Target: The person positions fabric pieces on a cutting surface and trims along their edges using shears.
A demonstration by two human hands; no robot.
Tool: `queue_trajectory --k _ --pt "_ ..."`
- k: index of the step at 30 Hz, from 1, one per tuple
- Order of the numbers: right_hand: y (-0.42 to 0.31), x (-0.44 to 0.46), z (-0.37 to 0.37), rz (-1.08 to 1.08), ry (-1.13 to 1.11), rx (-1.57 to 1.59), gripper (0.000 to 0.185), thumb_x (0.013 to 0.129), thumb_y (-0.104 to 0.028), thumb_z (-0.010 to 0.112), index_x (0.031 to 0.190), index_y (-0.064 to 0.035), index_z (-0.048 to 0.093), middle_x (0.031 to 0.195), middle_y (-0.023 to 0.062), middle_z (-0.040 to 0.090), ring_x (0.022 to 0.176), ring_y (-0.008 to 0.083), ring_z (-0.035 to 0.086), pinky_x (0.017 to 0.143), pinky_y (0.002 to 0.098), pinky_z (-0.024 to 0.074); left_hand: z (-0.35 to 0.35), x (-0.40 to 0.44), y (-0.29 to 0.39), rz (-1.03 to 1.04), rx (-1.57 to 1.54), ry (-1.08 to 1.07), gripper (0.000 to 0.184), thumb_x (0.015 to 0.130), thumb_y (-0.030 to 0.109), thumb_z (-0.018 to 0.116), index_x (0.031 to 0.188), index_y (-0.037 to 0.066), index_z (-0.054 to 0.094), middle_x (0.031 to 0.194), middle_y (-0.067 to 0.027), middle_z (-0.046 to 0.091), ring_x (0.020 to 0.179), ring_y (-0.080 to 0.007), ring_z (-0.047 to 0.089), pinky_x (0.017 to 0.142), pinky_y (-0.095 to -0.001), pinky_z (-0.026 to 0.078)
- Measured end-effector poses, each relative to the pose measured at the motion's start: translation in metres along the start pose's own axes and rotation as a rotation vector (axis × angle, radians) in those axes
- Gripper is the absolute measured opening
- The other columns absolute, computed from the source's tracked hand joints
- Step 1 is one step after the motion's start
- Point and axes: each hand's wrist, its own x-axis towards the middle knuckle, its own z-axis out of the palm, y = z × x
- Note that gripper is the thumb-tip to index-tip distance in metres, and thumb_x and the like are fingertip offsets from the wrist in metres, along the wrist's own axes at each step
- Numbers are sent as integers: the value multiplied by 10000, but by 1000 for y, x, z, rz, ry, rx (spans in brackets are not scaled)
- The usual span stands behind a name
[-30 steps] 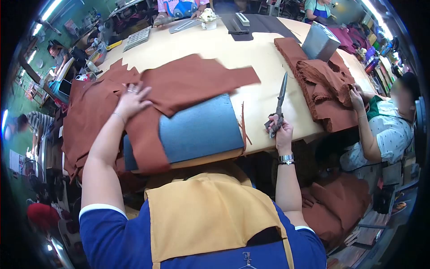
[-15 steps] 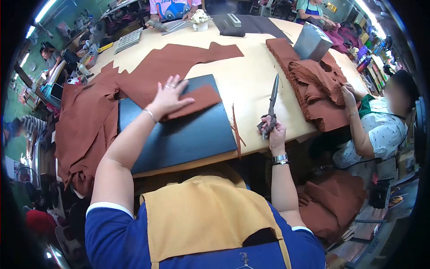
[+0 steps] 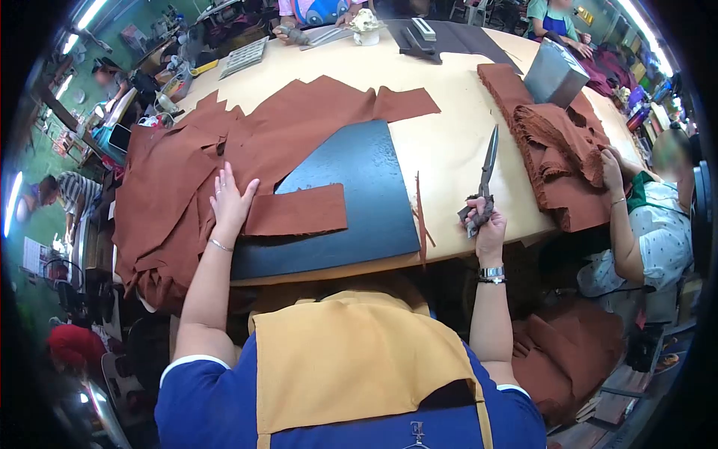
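Note:
My left hand (image 3: 231, 198) lies flat with fingers stretched, at the left end of a rectangular brown fabric piece (image 3: 299, 210). That piece rests on a dark cutting board (image 3: 359, 161) at the table's front. Beyond and left of the hand spreads a larger heap of brown fabric (image 3: 168, 187) with uneven edges. Scissors (image 3: 488, 161) with cloth-wrapped handles are in my right hand (image 3: 490, 226), blades pointing away from me and looking closed. Thin brown fabric scraps (image 3: 421, 217) lie between the board and the scissors.
At the right, a metal block (image 3: 555, 73) stands on stacked brown fabric (image 3: 516, 112), which a seated co-worker (image 3: 636, 217) handles. More brown fabric (image 3: 576, 352) is piled below the table edge. Other people sit across the table (image 3: 441, 75), near a white cup (image 3: 366, 34).
My left hand has moved left and toward me, and the rectangular fabric piece now lies flat lower on the board. My right hand still holds the scissors. The view has shifted slightly.

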Motion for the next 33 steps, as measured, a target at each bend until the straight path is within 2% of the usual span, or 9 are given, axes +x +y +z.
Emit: queue_trajectory --k 5,9,14,17,18,20,23,26,33 --pt "0 1 -1 -14 11 23 275 916 -230 643 948 43 646 703 12 586 581 93 554 554 239 478 -12 5 17 296 -222 44 322 895 87 512 1199 160 593 911 -92 607 825 -304 612 726 -398 509" --pt "-1 0 1 -22 26 -37 281 914 -245 646 930 35 646 700 22 593 577 86 564 545 232 482 -22 31 7 289 -177 -63 226 887 105 554 1092 140 643 937 -110 611 859 -316 613 736 -413 504" --pt "0 2 0 -14 20 -66 298 907 -264 655 936 33 645 697 24 595 574 78 565 530 232 491 -216 28 140 819 -594 212 334 754 51 706 1076 103 636 805 -94 607 726 -248 597 640 -340 468" --pt "-2 1 1 6 24 -57 304 903 -275 660 934 27 648 688 13 587 559 74 561 523 229 492 -307 -15 154 1105 -368 -485 62 773 147 643 782 86 646 692 -25 576 679 -215 584 613 -335 470" --pt "-3 0 1 5 29 -58 307 902 -277 661 933 27 648 687 12 585 558 73 561 520 229 492 -302 -13 146 1393 -933 -500 122 831 128 576 723 89 619 683 -11 578 655 -204 591 616 -336 485" --pt "-1 0 2 5 38 -59 311 900 -282 663 932 27 649 685 9 583 555 72 560 515 230 493 -305 -35 171 1437 -1654 -302 756 906 326 618 1509 335 162 696 17 569 486 -98 451 471 -218 357" --pt "-1 1 2 -14 32 -81 311 901 -285 661 925 25 650 680 12 586 554 74 562 509 236 499 -294 -26 162 1875 -1715 -547 145 934 243 535 1059 173 508 711 -19 589 606 -163 566 561 -299 448" --pt "1 2 0 9 33 -81 307 906 -283 655 918 24 653 672 13 585 549 76 561 510 238 500 -300 -48 188 1594 -1918 -254 597 939 123 479 1436 405 306 699 -12 553 490 -76 450 461 -211 347" --pt "2 3 0 -22 20 -109 290 930 -283 620 904 4 649 666 7 584 541 72 552 505 246 493 -289 -32 173 1774 -1980 -880 380 840 463 553 1083 184 469 732 -23 617 570 -125 562 535 -277 445"
